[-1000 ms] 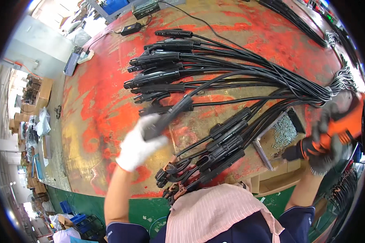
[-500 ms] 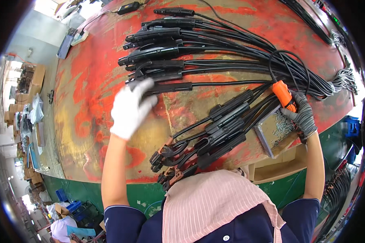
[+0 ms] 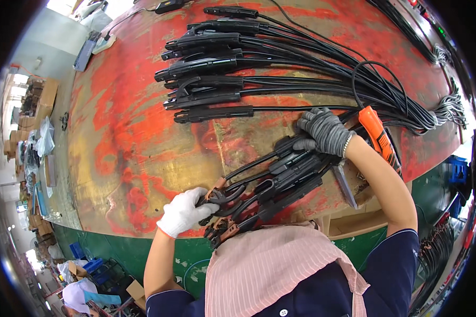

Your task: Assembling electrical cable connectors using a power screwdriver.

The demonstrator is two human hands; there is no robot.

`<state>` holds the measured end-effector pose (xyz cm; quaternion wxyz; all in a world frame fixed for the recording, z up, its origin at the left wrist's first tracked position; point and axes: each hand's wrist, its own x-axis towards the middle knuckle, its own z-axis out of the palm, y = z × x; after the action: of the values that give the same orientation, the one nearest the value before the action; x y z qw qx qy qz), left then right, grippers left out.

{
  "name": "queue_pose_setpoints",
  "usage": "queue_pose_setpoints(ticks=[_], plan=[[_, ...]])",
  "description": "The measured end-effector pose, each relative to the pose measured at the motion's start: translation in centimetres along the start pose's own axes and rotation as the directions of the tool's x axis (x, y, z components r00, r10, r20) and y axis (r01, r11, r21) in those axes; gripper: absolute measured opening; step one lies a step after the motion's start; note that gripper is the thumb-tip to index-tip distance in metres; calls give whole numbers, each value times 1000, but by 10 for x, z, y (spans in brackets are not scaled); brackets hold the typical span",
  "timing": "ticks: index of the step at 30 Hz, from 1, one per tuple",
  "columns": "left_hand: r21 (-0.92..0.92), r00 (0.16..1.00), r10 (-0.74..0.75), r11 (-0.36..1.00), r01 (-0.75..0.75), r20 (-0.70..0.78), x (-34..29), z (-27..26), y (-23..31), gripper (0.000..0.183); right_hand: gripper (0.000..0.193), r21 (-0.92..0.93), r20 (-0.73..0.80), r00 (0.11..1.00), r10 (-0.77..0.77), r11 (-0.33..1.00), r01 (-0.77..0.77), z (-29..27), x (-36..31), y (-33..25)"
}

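My left hand [image 3: 184, 212], in a white glove, pinches the black end of a cable piece beside a brown clip [image 3: 218, 185] at the table's near edge. In a grey glove, my right hand [image 3: 322, 132] curls over the upper black cable housing [image 3: 288, 145] of the near group, where its cable leaves. Several similar housings [image 3: 291, 195] lie slantwise between my hands, with brown-tipped clips [image 3: 228, 228] at their near ends. An orange power screwdriver [image 3: 373, 127] with a black cord lies right of my right wrist.
Several black housings [image 3: 201, 66] with long cables [image 3: 312, 63] fan across the far side, gathered at the right by grey coils [image 3: 449, 111]. A metal-edged tray [image 3: 345, 187] sits under my right forearm, above an open wooden compartment [image 3: 367, 219]. Another person [image 3: 82, 296] is at lower left.
My right hand has let go of the orange screwdriver and moved left onto the near housings. The left hand has come down from the far housings to the near clip ends.
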<state>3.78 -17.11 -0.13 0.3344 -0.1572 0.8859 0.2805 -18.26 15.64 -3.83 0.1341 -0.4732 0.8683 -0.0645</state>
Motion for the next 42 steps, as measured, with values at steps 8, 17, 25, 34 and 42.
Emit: queue_pose_setpoints(ticks=[8, 17, 25, 34, 42], plan=[[-650, 999, -17, 759, 37, 37, -24, -66, 22, 45, 41, 526, 257, 965, 52, 830, -184, -36, 22, -28], [495, 934, 336, 836, -237, -120, -64, -84, 63, 70, 63, 169, -207, 912, -354, 905, 390, -47, 38, -85], [646, 954, 286, 745, -164, -88, -76, -82, 75, 81, 54, 28, -91, 898, -430, 901, 434, -58, 49, -133], [-957, 782, 556, 106, 270, 282, -35, -45, 35, 95, 37, -171, -323, 775, -543, 839, 516, -71, 55, -128], [-978, 946, 269, -56, 203, 181, -29, 41, 88, 67, 45, -145, -578, 666, -471, 863, 485, -51, -1, -101]])
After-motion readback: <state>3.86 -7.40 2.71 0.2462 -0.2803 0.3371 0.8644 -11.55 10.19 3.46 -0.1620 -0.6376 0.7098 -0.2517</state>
